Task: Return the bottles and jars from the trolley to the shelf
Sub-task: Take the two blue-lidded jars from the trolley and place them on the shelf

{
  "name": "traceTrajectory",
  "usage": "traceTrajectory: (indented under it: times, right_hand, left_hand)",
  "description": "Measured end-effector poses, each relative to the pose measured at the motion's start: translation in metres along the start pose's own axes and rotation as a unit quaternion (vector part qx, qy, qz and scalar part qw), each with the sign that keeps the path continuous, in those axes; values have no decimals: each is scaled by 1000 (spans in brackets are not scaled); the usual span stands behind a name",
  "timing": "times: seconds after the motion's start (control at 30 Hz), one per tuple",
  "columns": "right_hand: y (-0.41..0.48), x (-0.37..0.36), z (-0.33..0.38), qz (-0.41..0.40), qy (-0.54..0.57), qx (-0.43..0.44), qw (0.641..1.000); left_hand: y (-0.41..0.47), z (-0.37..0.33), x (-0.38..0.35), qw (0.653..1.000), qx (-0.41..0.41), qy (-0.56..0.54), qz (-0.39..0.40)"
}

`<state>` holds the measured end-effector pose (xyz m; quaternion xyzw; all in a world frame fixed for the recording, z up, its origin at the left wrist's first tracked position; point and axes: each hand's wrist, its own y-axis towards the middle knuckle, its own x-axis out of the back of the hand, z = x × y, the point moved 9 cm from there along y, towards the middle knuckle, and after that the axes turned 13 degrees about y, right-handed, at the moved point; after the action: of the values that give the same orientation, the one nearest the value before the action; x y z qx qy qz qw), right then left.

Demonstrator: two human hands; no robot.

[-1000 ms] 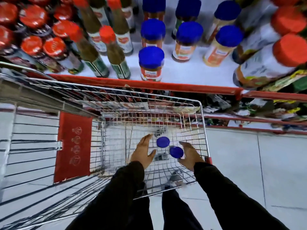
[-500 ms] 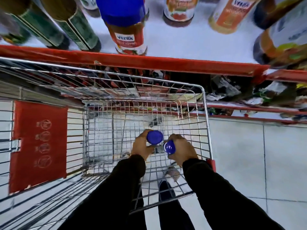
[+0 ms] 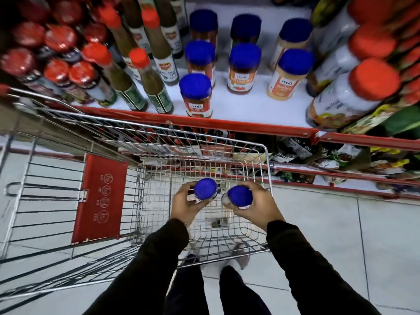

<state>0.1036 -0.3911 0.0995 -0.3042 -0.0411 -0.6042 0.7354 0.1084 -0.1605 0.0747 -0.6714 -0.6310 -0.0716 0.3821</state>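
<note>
I hold two blue-lidded jars above the wire trolley basket [image 3: 266,169]. My left hand [image 3: 185,204] grips the left jar [image 3: 205,188] around its body. My right hand [image 3: 259,205] grips the right jar [image 3: 239,196] the same way. Both jars stand upright, lids toward the camera, raised off the basket floor. The white shelf [image 3: 245,108] with a red front edge lies just beyond the trolley. Several matching blue-lidded jars stand on it, the nearest [image 3: 196,94] close to the front edge.
Green sauce bottles with red caps [image 3: 145,80] stand left of the blue-lidded jars. Large red-lidded jars [image 3: 354,92] lean at the right. A red child-seat panel [image 3: 100,198] sits at the trolley's left. Lower shelves hold packets [image 3: 336,158]. Grey floor tiles lie to the right.
Both hands closed on the two jars and lifted them off the basket floor. The head tilted back up, bringing the shelf back into view.
</note>
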Motion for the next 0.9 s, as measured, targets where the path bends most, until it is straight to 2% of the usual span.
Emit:
traceTrajectory:
  times: [0.3, 0.5, 0.6, 0.77, 0.9]
  right_hand:
    - [-18, 91, 97, -79, 72, 109, 988]
    - [-17, 166, 149, -177, 106, 192, 959]
    - [-10, 194, 169, -208, 105, 214, 949]
    - [8, 217, 184, -205, 105, 234, 945]
    - [29, 217, 179, -179, 86, 199, 960]
  left_hand:
    - [-25, -106, 61, 995, -69, -40, -64]
    - [-24, -192, 82, 982, -138, -89, -98]
    - [-17, -234, 89, 973, -175, -75, -129]
    - [8, -270, 86, 972, -184, -68, -130]
    - [27, -272, 78, 980, -159, -47, -112]
